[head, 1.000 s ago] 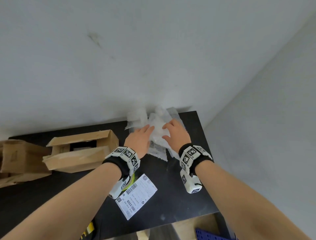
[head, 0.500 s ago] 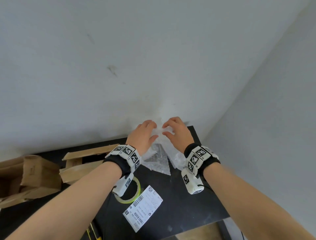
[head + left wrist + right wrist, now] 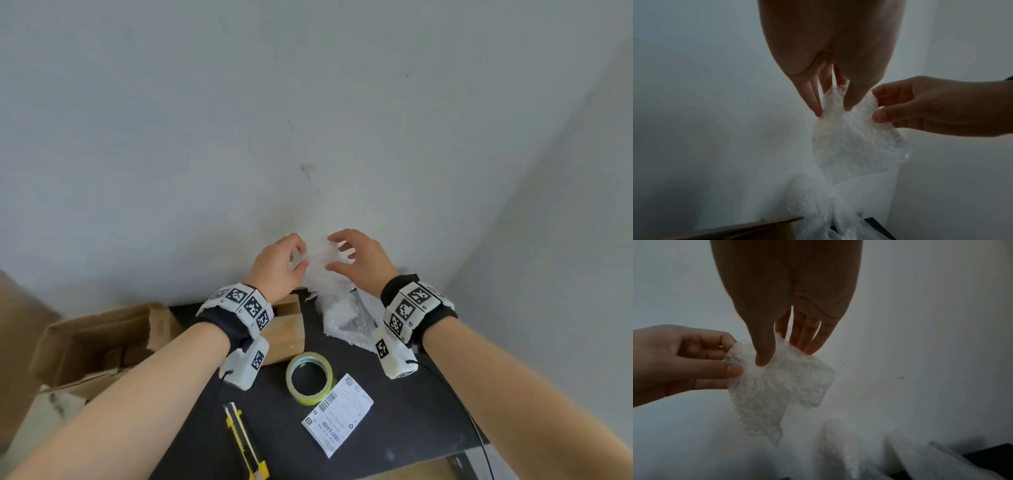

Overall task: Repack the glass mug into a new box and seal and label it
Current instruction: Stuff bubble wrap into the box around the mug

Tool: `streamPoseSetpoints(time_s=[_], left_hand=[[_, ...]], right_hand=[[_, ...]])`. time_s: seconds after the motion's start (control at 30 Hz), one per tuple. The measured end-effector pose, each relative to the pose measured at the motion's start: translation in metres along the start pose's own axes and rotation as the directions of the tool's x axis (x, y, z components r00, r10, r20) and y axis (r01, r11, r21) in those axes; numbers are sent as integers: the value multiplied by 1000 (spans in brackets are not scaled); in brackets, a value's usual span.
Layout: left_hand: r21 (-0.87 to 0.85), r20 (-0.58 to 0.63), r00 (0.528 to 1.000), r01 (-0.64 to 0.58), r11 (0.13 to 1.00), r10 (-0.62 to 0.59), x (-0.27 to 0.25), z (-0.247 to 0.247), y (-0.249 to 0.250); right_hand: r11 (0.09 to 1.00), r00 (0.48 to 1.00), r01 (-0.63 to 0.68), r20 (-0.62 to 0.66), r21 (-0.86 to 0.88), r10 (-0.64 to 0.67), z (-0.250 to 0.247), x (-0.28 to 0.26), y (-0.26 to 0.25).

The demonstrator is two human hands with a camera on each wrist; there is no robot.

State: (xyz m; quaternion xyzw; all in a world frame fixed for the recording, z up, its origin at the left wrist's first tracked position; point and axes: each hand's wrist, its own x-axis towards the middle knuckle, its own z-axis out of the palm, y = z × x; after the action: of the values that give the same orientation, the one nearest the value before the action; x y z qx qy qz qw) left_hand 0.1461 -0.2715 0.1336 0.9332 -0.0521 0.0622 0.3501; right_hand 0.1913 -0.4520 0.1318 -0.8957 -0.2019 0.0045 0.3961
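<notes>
A sheet of clear bubble wrap (image 3: pixel 320 260) hangs in front of the white wall, above the far end of the black table (image 3: pixel 411 421). My left hand (image 3: pixel 301 255) pinches its upper left edge and my right hand (image 3: pixel 334 251) pinches its upper right edge. In the left wrist view the left hand (image 3: pixel 833 110) has thumb and fingers on the wrap (image 3: pixel 855 146). The right wrist view shows the right hand (image 3: pixel 785 356) pinching the same sheet (image 3: pixel 785 386). The wrap's lower end (image 3: pixel 342 318) trails onto the table. No glass mug is in view.
A small cardboard box (image 3: pixel 286 329) lies just below my left wrist, and a larger open box (image 3: pixel 99 339) sits at the left. Nearer me lie a tape roll (image 3: pixel 310 378), a printed shipping label (image 3: pixel 337 414) and a yellow utility knife (image 3: pixel 245 442). Walls close off the far and right sides.
Both hands rose from the table, lifting the bubble wrap up in front of the wall. The tape roll and knife have come into view.
</notes>
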Motion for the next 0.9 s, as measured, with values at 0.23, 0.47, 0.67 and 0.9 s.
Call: streamPoseSetpoints(time_s=[0.23, 0.47, 0.67, 0.9], left_hand=[[-112, 21, 998, 62, 992, -60, -42, -36, -33], [-147, 21, 998, -48, 988, 51, -63, -48, -61], [-152, -139, 990, -47, 987, 26, -65, -42, -78], [298, 159, 983, 38, 954, -89, -87, -31, -110]], right_hand=[[1000, 998, -5, 57, 3, 4, 48, -11, -43], [964, 961, 159, 257, -211, -103, 72, -17, -67], [972, 971, -6, 230, -235, 62, 73, -11, -69], [985, 975, -47, 205, -166, 82, 59, 3, -54]])
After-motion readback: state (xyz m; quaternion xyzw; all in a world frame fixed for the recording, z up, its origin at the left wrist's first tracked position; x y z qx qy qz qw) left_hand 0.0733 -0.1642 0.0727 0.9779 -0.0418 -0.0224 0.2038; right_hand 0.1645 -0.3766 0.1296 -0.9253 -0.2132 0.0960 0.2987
